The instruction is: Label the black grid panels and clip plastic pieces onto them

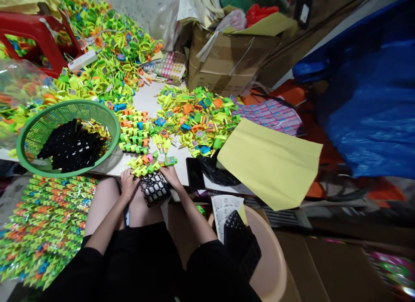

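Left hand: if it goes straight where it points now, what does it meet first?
The left hand would probably meet the yellow plastic pieces at its fingertips first; contact or a small gap is unclear.

- Ahead of you, a mottled grey wall [139, 8] rises behind the white tabletop [144, 96].
- At your far left stands a red plastic stool [24, 20].
- Beyond the tabletop's middle sits an overfilled cardboard box [223, 55].
- Blue sheeting [382, 103] hangs in folds on your right.
- Light is brighter over the tabletop, dimmer toward your lower right.
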The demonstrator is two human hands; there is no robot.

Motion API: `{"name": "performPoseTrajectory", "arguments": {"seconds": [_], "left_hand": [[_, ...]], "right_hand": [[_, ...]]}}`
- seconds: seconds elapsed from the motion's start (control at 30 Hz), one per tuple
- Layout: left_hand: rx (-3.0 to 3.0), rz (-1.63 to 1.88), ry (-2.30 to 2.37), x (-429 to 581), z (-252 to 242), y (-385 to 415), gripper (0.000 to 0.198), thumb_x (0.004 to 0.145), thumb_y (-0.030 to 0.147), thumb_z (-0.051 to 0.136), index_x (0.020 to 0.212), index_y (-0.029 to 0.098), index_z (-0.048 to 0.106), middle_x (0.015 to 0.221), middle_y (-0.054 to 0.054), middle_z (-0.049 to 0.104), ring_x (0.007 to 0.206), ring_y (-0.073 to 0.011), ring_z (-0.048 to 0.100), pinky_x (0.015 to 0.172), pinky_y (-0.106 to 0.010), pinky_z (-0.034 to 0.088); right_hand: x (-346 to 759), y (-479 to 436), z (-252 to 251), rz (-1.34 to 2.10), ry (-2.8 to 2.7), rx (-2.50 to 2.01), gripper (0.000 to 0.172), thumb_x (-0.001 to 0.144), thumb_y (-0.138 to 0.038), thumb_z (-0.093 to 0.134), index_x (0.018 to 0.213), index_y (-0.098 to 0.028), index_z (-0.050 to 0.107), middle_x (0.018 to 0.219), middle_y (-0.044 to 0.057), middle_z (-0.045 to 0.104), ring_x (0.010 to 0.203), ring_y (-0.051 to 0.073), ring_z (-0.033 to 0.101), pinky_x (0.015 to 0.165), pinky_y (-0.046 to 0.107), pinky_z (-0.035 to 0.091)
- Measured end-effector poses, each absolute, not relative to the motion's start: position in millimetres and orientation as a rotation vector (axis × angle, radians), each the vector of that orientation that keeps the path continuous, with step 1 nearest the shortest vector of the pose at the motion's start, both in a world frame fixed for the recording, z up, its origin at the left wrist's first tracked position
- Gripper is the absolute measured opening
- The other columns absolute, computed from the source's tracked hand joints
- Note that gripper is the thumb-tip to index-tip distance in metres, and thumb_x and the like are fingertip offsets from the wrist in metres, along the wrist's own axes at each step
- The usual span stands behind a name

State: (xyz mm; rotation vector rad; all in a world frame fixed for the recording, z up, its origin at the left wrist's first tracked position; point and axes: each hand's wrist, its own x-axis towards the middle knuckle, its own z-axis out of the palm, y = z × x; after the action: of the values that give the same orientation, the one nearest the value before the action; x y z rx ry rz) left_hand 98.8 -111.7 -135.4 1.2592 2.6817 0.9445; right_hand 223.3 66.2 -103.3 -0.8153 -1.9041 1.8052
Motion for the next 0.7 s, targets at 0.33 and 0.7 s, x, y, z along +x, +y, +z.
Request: {"name": "performPoseTrajectory", "arguments": {"seconds": [0.33,0.7], "left_hand": [[1.254,0.945,2.674,98.9,-137.0,-112.0,0.008,0.081,0.027,0.062,0.080,0.021,0.066,0.093,-0.008,0.061,0.094,-0.0268,0.053,0.086,-0.040,0.040],[1.209,0.962,2.671,100.9,-138.5,-112.0,0.005,0.077,0.021,0.063,0.072,0.020,0.063,0.092,-0.007,0.060,0.093,-0.0263,0.052,0.086,-0.040,0.040]], "right_hand": [[227.0,64.8,-107.5,1.692,-1.914,-0.942,0.028,0.074,-0.035,0.065,0.093,-0.016,0.074,0.100,0.007,0.075,0.094,0.024,0.070,0.086,0.036,0.055],[221.8,63.4,-116.1,1.282,-2.282,-0.929,0.023,0.076,-0.022,0.061,0.097,-0.019,0.072,0.103,0.008,0.073,0.105,0.024,0.065,0.098,0.037,0.048]]}}
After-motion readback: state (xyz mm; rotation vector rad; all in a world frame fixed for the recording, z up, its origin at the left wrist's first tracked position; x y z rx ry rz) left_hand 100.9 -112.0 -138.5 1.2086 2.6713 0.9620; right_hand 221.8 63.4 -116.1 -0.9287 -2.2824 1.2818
